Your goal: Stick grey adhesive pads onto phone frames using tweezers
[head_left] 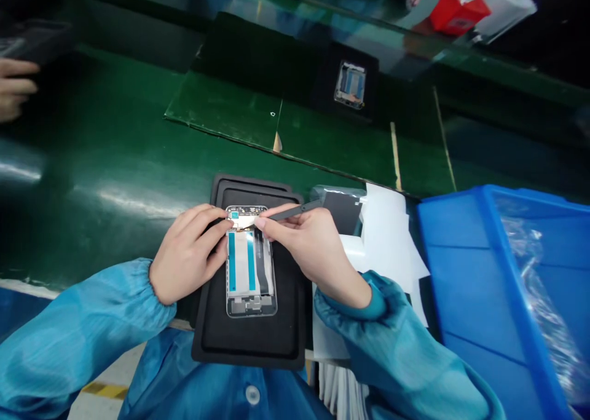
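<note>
black plastic spudger sits pinched between the right hand's fingertips, its tip at the top end of a phone frame lying flat on a black tray, the left hand curled against the frame's upper edge, bare tray showing below, a blue bin near the right.

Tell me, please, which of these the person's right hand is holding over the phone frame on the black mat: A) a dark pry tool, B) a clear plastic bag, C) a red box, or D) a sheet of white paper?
A: the right hand pinches the slim dark pry tool between its fingers, with the tool's tip toward the top of the phone frame.
</note>
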`<state>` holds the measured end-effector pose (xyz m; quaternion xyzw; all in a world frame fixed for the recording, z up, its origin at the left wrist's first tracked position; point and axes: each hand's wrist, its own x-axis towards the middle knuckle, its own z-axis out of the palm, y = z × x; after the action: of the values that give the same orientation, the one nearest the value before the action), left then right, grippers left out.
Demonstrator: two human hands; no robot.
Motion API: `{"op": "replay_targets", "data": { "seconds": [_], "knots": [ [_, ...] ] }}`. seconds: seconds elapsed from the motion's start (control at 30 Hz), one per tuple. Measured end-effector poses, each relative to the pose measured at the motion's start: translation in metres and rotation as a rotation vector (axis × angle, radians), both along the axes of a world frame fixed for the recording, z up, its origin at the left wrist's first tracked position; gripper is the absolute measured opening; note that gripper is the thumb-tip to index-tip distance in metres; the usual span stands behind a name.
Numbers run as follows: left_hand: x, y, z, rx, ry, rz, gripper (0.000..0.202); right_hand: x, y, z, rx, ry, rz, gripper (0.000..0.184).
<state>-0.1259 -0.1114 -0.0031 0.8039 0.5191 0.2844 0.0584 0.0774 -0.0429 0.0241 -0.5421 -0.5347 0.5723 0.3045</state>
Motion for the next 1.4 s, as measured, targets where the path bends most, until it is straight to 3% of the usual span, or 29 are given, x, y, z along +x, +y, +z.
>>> {"op": "replay_targets", "data": {
  "seconds": [1.17,1.4],
  "knots": [
    [0.0029,-0.0011,0.0033,-0.049,0.062,-0.001,0.027,-0.0036,-0.0016,0.0001,0.034,-0.061,0.03,0.026],
    [0.001,-0.0017,0.0086,-0.047,0.232,-0.057,0.034,-0.0032,-0.0015,0.0007,0.085,-0.108,0.059,0.024]
  ]
}}
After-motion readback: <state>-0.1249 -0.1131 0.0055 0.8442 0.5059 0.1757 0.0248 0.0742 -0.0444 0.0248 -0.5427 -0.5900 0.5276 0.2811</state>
